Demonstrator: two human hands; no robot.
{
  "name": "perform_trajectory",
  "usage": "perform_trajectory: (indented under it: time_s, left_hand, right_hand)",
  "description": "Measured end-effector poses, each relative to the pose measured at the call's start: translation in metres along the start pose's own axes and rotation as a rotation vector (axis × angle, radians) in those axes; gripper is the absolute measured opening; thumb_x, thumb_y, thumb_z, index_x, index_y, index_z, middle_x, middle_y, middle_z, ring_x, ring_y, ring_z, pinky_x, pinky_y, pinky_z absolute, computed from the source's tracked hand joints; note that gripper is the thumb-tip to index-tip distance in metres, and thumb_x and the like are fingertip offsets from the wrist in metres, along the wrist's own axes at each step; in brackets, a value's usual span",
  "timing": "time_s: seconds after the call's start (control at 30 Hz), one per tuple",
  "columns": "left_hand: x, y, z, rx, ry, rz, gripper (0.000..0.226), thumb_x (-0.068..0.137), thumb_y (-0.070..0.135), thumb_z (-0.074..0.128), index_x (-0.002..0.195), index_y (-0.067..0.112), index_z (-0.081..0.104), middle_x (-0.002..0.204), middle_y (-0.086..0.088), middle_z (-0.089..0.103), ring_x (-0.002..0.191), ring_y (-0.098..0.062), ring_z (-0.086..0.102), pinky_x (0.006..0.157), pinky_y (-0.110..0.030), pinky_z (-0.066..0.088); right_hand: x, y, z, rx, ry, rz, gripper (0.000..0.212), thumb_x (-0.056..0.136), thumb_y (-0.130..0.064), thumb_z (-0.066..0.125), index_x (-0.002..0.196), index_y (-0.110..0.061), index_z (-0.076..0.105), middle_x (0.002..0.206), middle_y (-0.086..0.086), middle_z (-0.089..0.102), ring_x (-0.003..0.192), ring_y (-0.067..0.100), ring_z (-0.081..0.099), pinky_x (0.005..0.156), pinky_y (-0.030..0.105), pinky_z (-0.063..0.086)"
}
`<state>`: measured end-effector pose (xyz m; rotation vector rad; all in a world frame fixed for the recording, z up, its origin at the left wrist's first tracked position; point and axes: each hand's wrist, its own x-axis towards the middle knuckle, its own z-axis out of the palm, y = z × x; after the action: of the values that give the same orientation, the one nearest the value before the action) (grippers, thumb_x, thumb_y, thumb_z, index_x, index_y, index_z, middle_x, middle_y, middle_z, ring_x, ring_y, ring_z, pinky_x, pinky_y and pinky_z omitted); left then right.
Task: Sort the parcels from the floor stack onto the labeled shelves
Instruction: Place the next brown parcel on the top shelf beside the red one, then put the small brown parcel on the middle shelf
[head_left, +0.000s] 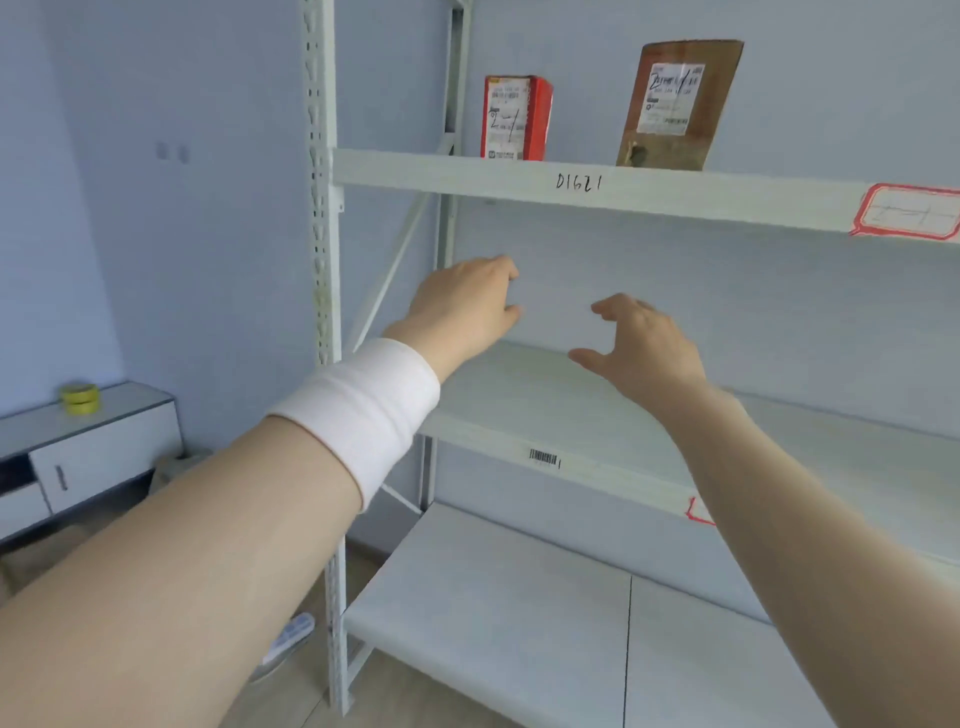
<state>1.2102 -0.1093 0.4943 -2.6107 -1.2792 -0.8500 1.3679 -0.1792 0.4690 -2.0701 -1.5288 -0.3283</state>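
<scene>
Left hand (465, 306) and right hand (644, 345) hang empty mid-frame, fingers loosely curled. Red parcel (514, 118) and brown cardboard parcel (678, 104) stand upright above them, upper centre, red nearer the left.

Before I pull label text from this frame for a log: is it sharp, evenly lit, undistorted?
Head view: soft, even light, no glare; handwritten shelf code legible; labels on the red box and brown parcel too soft to read; wide lens skews the shelf upright; yellow tape roll at left is blurred.
</scene>
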Motion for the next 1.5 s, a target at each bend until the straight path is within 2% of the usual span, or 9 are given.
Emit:
perform_trajectory:
  time_s: [0.17,0.37,0.53,0.77,0.9,1.03,1.23,1.37,1.5]
  left_hand:
    - [-0.093,-0.019,0.038,0.063,-0.202,-0.145,0.042,0.095,0.031,0.047,0.134,0.016,0.043,0.135,-0.006,0.051,0.121,-0.027,0.050,0.091,-0.032,0.040]
    - [-0.207,-0.037,0.063,0.109,-0.334,-0.240,0.039,0.096,0.031,0.046,0.130,0.013,0.047,0.131,-0.008,0.055,0.117,-0.029,0.054,0.090,-0.035,0.042]
    - [-0.311,-0.051,0.079,0.096,-0.435,-0.332,0.033,0.095,0.031,0.048,0.121,0.012,0.054,0.116,-0.009,0.063,0.103,-0.031,0.060,0.076,-0.033,0.042]
    - [-0.495,-0.064,0.113,-0.006,-0.678,-0.512,0.038,0.094,0.029,0.046,0.128,0.012,0.049,0.127,-0.008,0.058,0.115,-0.029,0.055,0.095,-0.035,0.040]
    - [-0.598,-0.057,0.121,-0.057,-0.798,-0.649,0.036,0.095,0.029,0.044,0.127,0.011,0.049,0.126,-0.006,0.058,0.114,-0.027,0.055,0.094,-0.033,0.039]
    - [-0.687,-0.039,0.118,-0.114,-0.887,-0.800,0.038,0.096,0.030,0.043,0.131,0.014,0.046,0.127,-0.004,0.058,0.115,-0.025,0.055,0.094,-0.031,0.038]
    - [-0.820,-0.004,0.106,-0.150,-0.953,-1.127,0.039,0.097,0.028,0.041,0.135,0.018,0.043,0.131,-0.002,0.055,0.117,-0.023,0.054,0.095,-0.032,0.040]
    - [-0.900,0.029,0.081,-0.208,-0.976,-1.337,0.033,0.095,0.020,0.039,0.125,0.014,0.050,0.126,-0.003,0.057,0.113,-0.024,0.055,0.090,-0.031,0.041]
    - [-0.960,0.042,0.049,-0.226,-0.912,-1.511,0.032,0.094,0.018,0.040,0.123,0.014,0.051,0.124,-0.003,0.059,0.109,-0.022,0.058,0.087,-0.028,0.042]
  right_hand:
    - [-0.080,-0.003,0.060,0.040,-0.219,-0.025,0.059,0.085,-0.036,0.065,0.135,-0.016,0.042,0.136,0.004,0.049,0.126,0.026,0.044,0.097,0.036,0.039]
    - [-0.187,-0.012,0.111,0.042,-0.472,-0.009,0.059,0.087,-0.037,0.062,0.137,-0.015,0.038,0.136,0.006,0.048,0.126,0.025,0.045,0.103,0.037,0.037]
    - [-0.281,-0.035,0.143,0.014,-0.640,-0.021,0.057,0.089,-0.036,0.059,0.138,-0.016,0.038,0.135,0.005,0.049,0.126,0.024,0.044,0.101,0.033,0.035]
    - [-0.448,-0.071,0.181,-0.021,-0.881,-0.034,0.057,0.088,-0.038,0.059,0.138,-0.018,0.039,0.131,0.005,0.052,0.124,0.024,0.046,0.101,0.033,0.036]
    - [-0.540,-0.084,0.197,-0.059,-1.063,-0.068,0.056,0.090,-0.038,0.056,0.138,-0.019,0.036,0.134,0.003,0.049,0.128,0.022,0.042,0.102,0.031,0.033]
    - [-0.624,-0.089,0.202,-0.115,-1.192,-0.190,0.053,0.092,-0.037,0.052,0.138,-0.019,0.035,0.136,0.003,0.047,0.130,0.020,0.040,0.105,0.031,0.030]
    - [-0.743,-0.084,0.197,-0.208,-1.387,-0.448,0.048,0.094,-0.033,0.047,0.138,-0.019,0.034,0.136,0.003,0.045,0.131,0.021,0.037,0.111,0.035,0.024]
    - [-0.797,-0.090,0.185,-0.205,-1.452,-0.550,0.042,0.094,-0.024,0.043,0.135,-0.019,0.038,0.132,0.001,0.048,0.128,0.020,0.040,0.109,0.034,0.025]
    - [-0.829,-0.121,0.176,-0.219,-1.438,-0.715,0.041,0.093,-0.022,0.043,0.134,-0.017,0.040,0.130,0.002,0.049,0.125,0.021,0.041,0.107,0.033,0.027]
